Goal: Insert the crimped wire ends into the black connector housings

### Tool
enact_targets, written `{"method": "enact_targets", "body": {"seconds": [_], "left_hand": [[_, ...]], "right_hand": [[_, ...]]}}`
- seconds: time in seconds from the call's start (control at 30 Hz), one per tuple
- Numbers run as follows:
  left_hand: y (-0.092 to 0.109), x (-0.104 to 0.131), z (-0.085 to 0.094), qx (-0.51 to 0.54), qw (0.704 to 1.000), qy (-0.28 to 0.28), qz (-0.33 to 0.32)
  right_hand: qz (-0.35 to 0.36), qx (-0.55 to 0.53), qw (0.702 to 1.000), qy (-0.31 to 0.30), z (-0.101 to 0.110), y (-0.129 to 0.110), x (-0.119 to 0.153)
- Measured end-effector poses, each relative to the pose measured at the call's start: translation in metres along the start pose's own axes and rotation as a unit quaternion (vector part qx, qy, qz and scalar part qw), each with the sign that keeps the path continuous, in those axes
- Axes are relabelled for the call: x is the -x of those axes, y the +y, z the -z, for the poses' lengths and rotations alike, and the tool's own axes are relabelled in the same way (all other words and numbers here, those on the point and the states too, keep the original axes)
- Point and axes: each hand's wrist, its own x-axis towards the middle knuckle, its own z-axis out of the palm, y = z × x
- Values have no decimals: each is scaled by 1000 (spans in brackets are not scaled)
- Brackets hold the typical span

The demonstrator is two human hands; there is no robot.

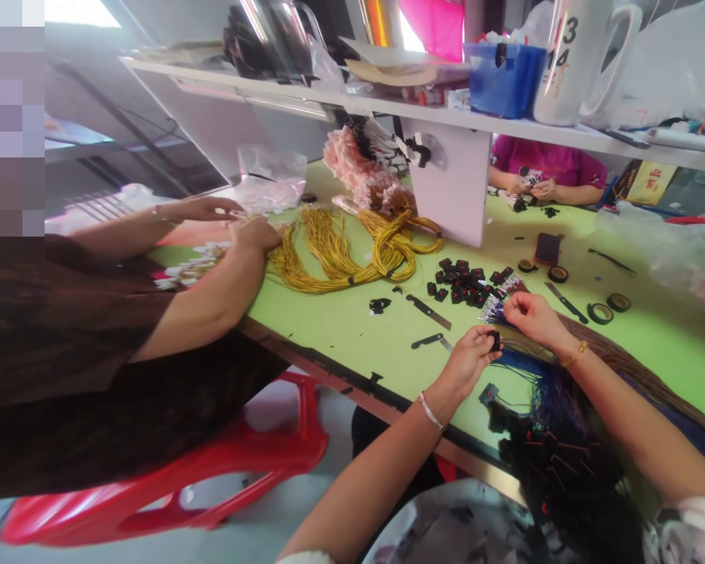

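Pinching a small black block (493,342), the left hand (471,359) was near the right hand (534,319), not touching it. The right fingertips were bent in by the silver wire tips (492,311); I could not tell if they held one. Keeping the block still and its holes in sight seemed best. Blue wires (515,362) lay close by, and a heap of black parts (463,282) sat farther in on the green table (329,329).

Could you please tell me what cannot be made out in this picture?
- Head view: details on the small black plastic block, partly covered by the left hand.
- Head view: whether the right hand holds anything, hidden by its own curl.
- Head view: one end of the long brown wire bundle, cut off by the right edge.
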Motion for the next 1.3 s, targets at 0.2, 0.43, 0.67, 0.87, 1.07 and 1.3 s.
{"method": "enact_targets", "body": {"seconds": [0.2,0.43,0.67,0.87,1.07,1.3], "left_hand": [[0,-2,-1,27,1000,0,-3],[-1,-2,-1,19,1000,-1,0],[2,1,-2,3,1000,-4,-3],[-2,4,-6,-106,994,14,-36],[-3,5,-6,-110,993,29,-30],[-2,7,-8,-186,980,26,-65]], "right_hand": [[-23,-8,1000,-3,-10,5,37],[-15,7,1000,9,-15,5,43],[-24,58,998,20,-16,5,44],[-15,66,998,13,-21,4,46],[14,43,998,-41,-19,10,48],[-4,35,998,-57,-14,12,45]]}}
